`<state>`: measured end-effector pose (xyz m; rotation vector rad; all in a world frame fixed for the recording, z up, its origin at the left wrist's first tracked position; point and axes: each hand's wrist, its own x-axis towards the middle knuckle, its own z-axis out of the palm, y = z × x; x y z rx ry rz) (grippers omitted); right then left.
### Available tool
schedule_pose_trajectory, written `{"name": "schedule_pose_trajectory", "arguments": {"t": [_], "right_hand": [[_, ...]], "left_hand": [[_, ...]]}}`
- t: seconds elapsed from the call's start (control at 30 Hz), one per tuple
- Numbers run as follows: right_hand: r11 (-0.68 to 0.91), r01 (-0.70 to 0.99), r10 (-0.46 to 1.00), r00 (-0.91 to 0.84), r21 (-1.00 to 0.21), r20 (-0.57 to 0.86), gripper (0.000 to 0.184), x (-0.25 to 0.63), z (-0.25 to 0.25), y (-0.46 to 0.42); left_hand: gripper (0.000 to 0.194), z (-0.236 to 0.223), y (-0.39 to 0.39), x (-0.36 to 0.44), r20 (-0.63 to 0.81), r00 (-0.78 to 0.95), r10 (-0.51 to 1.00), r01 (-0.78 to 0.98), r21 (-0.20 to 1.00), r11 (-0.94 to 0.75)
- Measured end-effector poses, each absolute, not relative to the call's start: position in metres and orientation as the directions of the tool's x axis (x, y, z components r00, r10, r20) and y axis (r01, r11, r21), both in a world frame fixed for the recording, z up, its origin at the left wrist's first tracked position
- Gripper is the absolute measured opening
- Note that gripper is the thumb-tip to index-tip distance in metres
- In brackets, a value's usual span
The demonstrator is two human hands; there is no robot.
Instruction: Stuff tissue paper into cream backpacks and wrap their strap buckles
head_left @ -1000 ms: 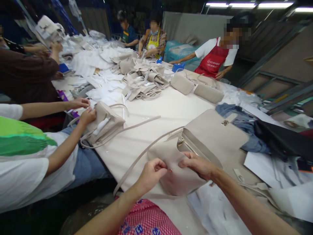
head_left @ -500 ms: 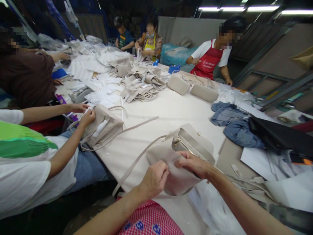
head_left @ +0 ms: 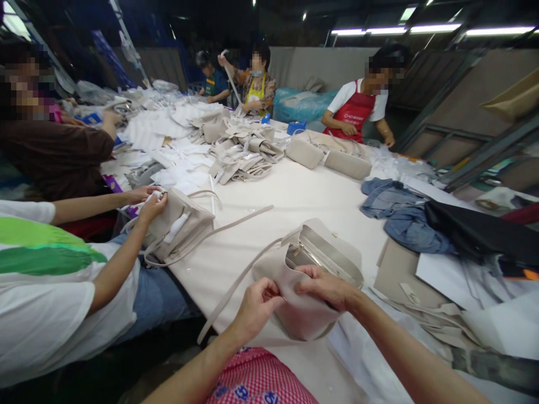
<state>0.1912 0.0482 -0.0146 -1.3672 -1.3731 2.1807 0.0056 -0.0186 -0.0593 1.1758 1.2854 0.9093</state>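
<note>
A beige handbag [head_left: 307, 314] stands on the table edge before me, its flap folded back and its gold zipper showing along the top opening. My right hand [head_left: 324, 287] grips the front wall at the rim, fingers inside and thumb outside. Close against the bag's front, my left hand [head_left: 257, 307] is closed in a pinch; whatever lies between its fingertips is too small to make out. From the bag's left side a long strap [head_left: 236, 286] trails over the table edge.
At my left, a co-worker's hands [head_left: 154, 202] work on another beige bag [head_left: 181, 221]. Bag parts [head_left: 244, 151] and white paper [head_left: 155, 118] are heaped farther back. To the right lie denim cloth [head_left: 404, 213], black material [head_left: 475, 230] and beige pieces [head_left: 404, 269]. Other people stand around the table.
My left hand has shifted slightly left and its fingers have loosened from a tight fist into a pinch. My right hand keeps its grip on the handbag. Across the table, a co-worker has raised a strip.
</note>
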Motion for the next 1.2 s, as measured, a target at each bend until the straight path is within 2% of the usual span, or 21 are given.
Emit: {"name": "schedule_pose_trajectory", "arguments": {"t": [0.17, 0.33, 0.6, 0.9, 1.0, 1.07, 1.13, 1.2], "right_hand": [[-0.538, 0.270, 0.603, -0.539, -0.799, -0.588, 0.016, 0.193, -0.012, 0.047], [-0.548, 0.249, 0.609, -0.535, -0.798, -0.585, 0.017, 0.196, -0.014, 0.047], [-0.565, 0.229, 0.614, -0.526, -0.793, -0.589, 0.020, 0.202, -0.024, 0.049], [-0.561, 0.217, 0.619, -0.531, -0.799, -0.579, 0.018, 0.202, -0.022, 0.048], [-0.559, 0.213, 0.633, -0.514, -0.801, -0.578, 0.016, 0.199, -0.019, 0.048], [-0.560, 0.214, 0.636, -0.508, -0.801, -0.580, 0.016, 0.196, -0.017, 0.047], [-0.565, 0.216, 0.628, -0.514, -0.797, -0.584, 0.017, 0.193, -0.017, 0.047], [-0.574, 0.211, 0.615, -0.526, -0.791, -0.587, 0.017, 0.190, -0.017, 0.046]], "left_hand": [[0.010, -0.064, -0.023, 0.013, -0.176, 0.110, 0.978, 0.134, 0.978, 0.161], [0.011, -0.064, -0.018, 0.009, -0.044, 0.190, 0.981, 0.241, 0.970, -0.003], [0.014, -0.057, -0.014, 0.007, 0.133, 0.350, 0.927, 0.466, 0.834, -0.296], [0.014, -0.056, -0.012, 0.010, 0.188, 0.371, 0.910, 0.515, 0.773, -0.370], [0.017, -0.057, -0.025, 0.015, 0.242, 0.390, 0.888, 0.544, 0.718, -0.435], [0.017, -0.055, -0.039, 0.013, 0.230, 0.510, 0.829, 0.544, 0.660, -0.517], [0.021, -0.053, -0.050, 0.006, 0.134, 0.621, 0.773, 0.570, 0.600, -0.561], [0.023, -0.051, -0.055, -0.005, 0.035, 0.596, 0.802, 0.665, 0.539, -0.518]]}}
